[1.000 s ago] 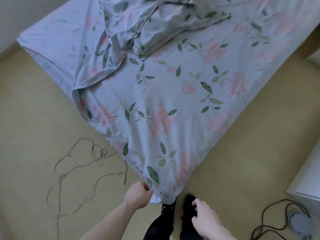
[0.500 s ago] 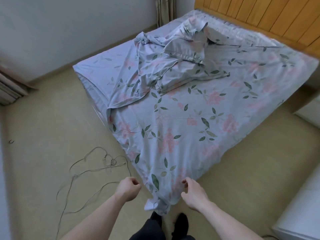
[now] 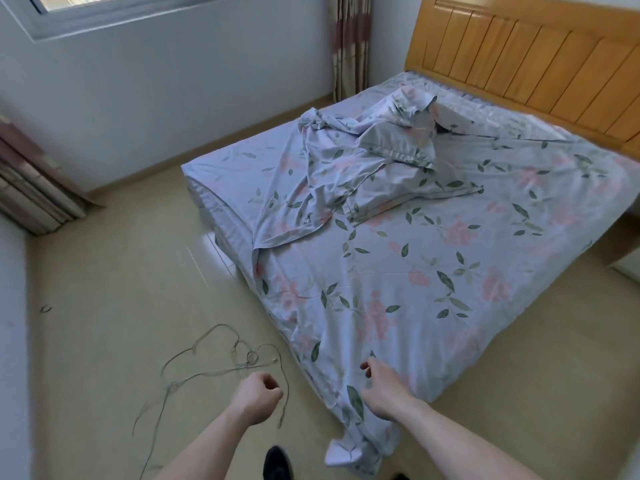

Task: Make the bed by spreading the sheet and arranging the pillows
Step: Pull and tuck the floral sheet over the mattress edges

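A pale floral sheet [image 3: 415,271] covers the bed, its near corner [image 3: 349,455] hanging to the floor. Part of the sheet is folded back in a crumpled heap [image 3: 311,188] on the left half. A limp pillow in the same print [image 3: 398,143] lies rumpled near the wooden headboard [image 3: 519,64]. My right hand [image 3: 384,393] rests on the sheet just above the near corner, fingers bent down; whether they pinch fabric is hidden. My left hand [image 3: 258,398] hangs over the floor left of the corner, curled into a fist and holding nothing.
A thin cable [image 3: 225,362] lies looped on the beige floor left of the bed. Folded curtains [image 3: 34,188] stand at the left wall, another curtain [image 3: 349,46] in the far corner. White furniture [image 3: 628,268] edges in at the right. My black shoe [image 3: 277,462] shows below.
My head has lifted, bringing the whole bed and headboard into view. My left hand has let go of the sheet corner and moved left. My right hand has come up onto the sheet.
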`<move>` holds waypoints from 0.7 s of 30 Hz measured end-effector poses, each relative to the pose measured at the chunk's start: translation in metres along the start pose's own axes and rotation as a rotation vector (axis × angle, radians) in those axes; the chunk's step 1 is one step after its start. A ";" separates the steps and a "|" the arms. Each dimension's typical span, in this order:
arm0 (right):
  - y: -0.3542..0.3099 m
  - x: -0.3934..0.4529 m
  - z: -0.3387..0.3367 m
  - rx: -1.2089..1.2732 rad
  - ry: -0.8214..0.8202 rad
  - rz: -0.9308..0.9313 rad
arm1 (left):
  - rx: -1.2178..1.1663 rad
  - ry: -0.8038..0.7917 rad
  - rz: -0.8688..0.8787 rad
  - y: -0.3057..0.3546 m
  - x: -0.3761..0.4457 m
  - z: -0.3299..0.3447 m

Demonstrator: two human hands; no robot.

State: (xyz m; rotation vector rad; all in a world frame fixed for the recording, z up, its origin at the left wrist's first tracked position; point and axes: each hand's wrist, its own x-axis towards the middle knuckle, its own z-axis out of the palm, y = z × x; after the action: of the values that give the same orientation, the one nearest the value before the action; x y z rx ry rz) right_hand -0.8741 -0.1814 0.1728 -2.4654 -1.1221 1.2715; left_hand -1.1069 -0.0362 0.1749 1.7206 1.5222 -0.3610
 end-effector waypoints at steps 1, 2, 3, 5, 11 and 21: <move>-0.021 0.007 0.008 0.006 0.010 0.008 | 0.004 -0.010 0.003 -0.013 0.009 -0.018; -0.033 0.011 0.013 0.014 0.015 0.019 | 0.012 -0.017 0.009 -0.021 0.016 -0.029; -0.048 0.015 0.019 0.026 0.020 0.027 | 0.022 -0.016 0.019 -0.029 0.025 -0.042; -0.078 0.026 0.032 0.044 0.034 0.050 | 0.044 -0.008 0.031 -0.048 0.045 -0.070; -0.116 0.037 0.050 0.069 0.048 0.105 | 0.167 -0.016 0.072 -0.072 0.085 -0.116; -0.102 0.081 0.021 0.161 0.062 0.276 | 0.278 -0.097 0.211 -0.013 0.147 -0.139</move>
State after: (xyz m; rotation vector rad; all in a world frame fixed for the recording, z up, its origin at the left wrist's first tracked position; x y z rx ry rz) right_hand -0.9173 -0.0585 0.1528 -2.5806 -0.6529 1.2848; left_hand -1.1232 0.1653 0.1606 2.0274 1.2517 -0.5572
